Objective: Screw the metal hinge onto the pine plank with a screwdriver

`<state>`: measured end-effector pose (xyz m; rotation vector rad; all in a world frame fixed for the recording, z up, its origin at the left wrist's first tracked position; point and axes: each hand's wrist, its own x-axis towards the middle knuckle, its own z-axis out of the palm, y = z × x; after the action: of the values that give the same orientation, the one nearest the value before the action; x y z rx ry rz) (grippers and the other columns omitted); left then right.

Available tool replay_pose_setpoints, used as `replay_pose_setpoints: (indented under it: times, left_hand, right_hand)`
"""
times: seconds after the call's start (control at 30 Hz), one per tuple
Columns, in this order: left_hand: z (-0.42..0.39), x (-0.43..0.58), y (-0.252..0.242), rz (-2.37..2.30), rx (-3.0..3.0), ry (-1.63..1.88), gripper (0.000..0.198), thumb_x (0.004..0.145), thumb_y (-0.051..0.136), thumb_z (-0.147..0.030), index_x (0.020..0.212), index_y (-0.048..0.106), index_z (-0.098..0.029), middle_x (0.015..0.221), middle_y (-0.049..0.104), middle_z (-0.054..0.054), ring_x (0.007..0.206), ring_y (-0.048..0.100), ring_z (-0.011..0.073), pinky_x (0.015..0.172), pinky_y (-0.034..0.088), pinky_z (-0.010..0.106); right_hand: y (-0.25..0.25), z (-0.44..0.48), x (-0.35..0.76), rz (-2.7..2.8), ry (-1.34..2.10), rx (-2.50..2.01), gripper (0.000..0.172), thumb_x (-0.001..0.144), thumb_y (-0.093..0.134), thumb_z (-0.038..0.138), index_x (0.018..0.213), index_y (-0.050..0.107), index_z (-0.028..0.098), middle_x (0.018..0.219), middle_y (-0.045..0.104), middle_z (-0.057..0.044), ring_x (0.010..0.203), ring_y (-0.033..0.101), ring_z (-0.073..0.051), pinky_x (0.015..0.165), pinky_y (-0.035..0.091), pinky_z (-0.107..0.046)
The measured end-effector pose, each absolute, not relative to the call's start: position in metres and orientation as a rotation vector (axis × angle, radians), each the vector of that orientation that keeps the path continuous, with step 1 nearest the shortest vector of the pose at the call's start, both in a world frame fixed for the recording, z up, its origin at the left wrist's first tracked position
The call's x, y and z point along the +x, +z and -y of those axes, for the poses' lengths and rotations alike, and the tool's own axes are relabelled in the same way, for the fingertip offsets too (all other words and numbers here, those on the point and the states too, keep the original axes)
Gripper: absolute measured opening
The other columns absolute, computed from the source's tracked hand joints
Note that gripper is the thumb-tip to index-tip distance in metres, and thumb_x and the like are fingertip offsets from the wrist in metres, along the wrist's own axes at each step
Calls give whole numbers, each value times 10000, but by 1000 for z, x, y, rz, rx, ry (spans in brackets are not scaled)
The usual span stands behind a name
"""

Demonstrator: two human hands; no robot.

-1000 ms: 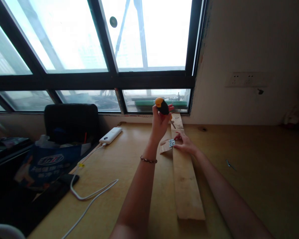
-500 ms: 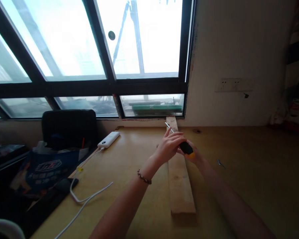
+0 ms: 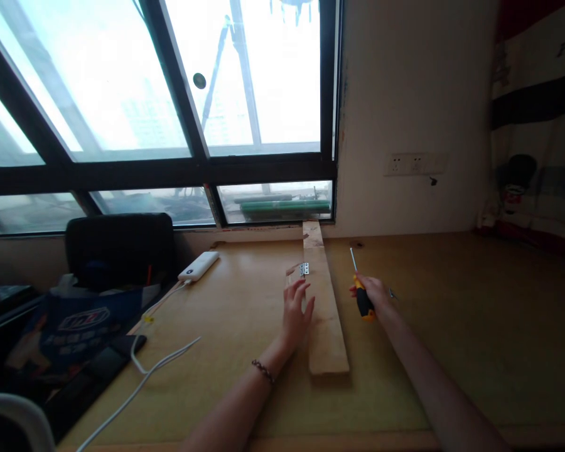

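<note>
A long wooden plank (image 3: 324, 314) lies on the wooden table (image 3: 452, 326), running from the window towards me. A small metal hinge (image 3: 304, 269) sits at the plank's left edge, joined to a small wood piece. My left hand (image 3: 295, 314) is open, fingers stretched out, just left of the plank and below the hinge. My right hand (image 3: 376, 298) is closed round the black and yellow handle of a screwdriver (image 3: 361, 292), to the right of the plank, with the shaft pointing away towards the wall.
A white power bank (image 3: 198, 266) with a white cable (image 3: 160, 370) lies at the left. A blue bag (image 3: 85, 320) and a black chair (image 3: 120, 248) stand beyond the table's left edge. A small metal piece (image 3: 392, 293) lies by my right hand. Wall sockets (image 3: 414, 164) are above.
The screwdriver passed from my left hand to my right. My right hand carried it to the right of the plank, and my left hand dropped open beside the plank.
</note>
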<state>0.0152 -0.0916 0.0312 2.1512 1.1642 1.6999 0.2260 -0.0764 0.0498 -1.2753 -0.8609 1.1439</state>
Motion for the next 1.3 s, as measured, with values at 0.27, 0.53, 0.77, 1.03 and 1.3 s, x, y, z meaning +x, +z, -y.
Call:
replay_pose_setpoints:
  times: [0.27,0.53,0.77,1.03,1.3]
  left_hand:
    - [59,-3,2,-1124,1075,1594,83,695,573,-178,769,585,-142,812,630,76,744,609,173,692,480,295]
    - [55,0,-1,-836,587,1474,117,702,575,-75,807,548,-120,837,649,115,778,640,168,801,482,327]
    - [52,-6,9,-615,395,1339,219,688,502,16,852,561,-117,844,635,109,820,628,163,811,486,296]
    - [47,-11,6,-586,306,1362,250,712,452,36,855,604,-102,897,631,106,876,604,137,798,483,239]
    - [41,-12,1,-608,295,1441,278,684,447,72,793,624,-113,889,641,89,889,596,117,830,462,208]
  right_hand:
    - [33,68,256,1454,164,-2266,350,687,566,532,751,578,189,797,664,-102,780,626,-240,567,400,-275]
    - [29,68,261,1559,170,-2387,397,722,515,546,863,588,182,884,653,-116,821,621,-248,593,423,-292]
    - [27,65,264,1542,247,-2418,423,708,513,560,902,593,192,909,648,-114,838,618,-255,611,439,-307]
    - [23,62,269,1555,329,-2355,355,692,553,514,813,623,187,874,658,-98,813,619,-231,576,414,-271]
    - [16,52,301,1452,198,-2290,299,760,510,436,799,646,173,779,667,-96,745,623,-202,558,389,-249]
